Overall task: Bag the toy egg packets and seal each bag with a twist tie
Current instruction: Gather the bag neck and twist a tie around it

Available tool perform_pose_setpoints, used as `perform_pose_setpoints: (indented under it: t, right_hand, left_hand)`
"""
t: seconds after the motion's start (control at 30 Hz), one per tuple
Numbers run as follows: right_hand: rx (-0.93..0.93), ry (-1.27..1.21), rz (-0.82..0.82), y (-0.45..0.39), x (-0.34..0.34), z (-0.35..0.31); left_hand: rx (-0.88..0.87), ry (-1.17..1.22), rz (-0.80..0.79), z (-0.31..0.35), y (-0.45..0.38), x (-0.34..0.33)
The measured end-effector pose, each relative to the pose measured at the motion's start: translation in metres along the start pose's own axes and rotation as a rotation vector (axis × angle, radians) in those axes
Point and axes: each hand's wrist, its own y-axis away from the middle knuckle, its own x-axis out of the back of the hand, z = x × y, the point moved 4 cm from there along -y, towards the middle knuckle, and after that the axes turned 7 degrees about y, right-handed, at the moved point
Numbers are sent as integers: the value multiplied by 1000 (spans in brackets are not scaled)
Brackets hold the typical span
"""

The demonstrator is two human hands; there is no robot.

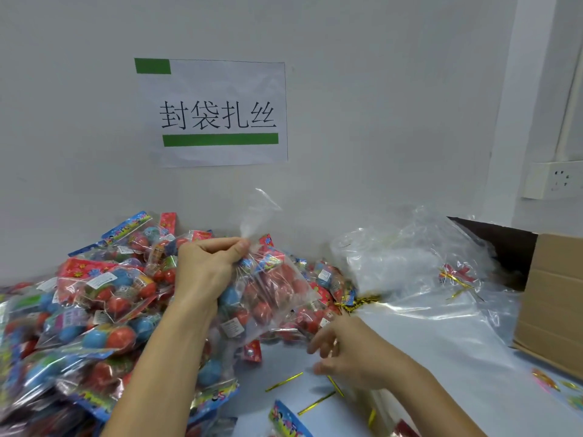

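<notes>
White wall [362, 89] backs a pale table [394, 326], crowded left by a heap of egg packets [88, 294] and right by loose clear bags [410, 263] and a cardboard box [555, 294] at the edge; bare room lies only front-centre, strewn with gold ties [284, 381]. A wall sign [217, 116] reads "封袋扎丝" between green bars. Left hand [205, 266] pinches the gathered neck of a filled bag [271, 294], lifted over the heap. Right hand [350, 348], blurred, hovers with fingers loosely spread above the ties; whether it holds one, I cannot tell.
</notes>
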Motion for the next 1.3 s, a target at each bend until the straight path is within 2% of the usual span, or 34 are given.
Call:
perform_pose_setpoints:
  t: [0.17,0.33,0.67,0.87,0.93,1.07,1.2,1.3]
  right_hand:
    - [143,111,58,-3,-25,-22]
    - [158,214,90,-4,-33,-32]
    - [161,356,-39,4,-32,-40]
    - [107,225,-110,1,-32,-32]
    - [67,101,-25,0,-24,-24]
    - [-97,-161,282,1,14,14]
    - [-310,-313,513,14,48,56]
    - [-275,-420,568,15,58,53]
  left_hand:
    - [-41,22,-11,3,0,0]
    - [-38,36,-51,3,1,-4]
    - [-45,-6,-104,4,9,-13]
    - [-28,7,-106,4,8,-12]
    - [-30,14,-100,4,7,-11]
    - [14,27,-153,-1,6,-13]
    - [30,-69,-302,-11,11,-26]
    - [18,-167,-445,-21,20,-42]
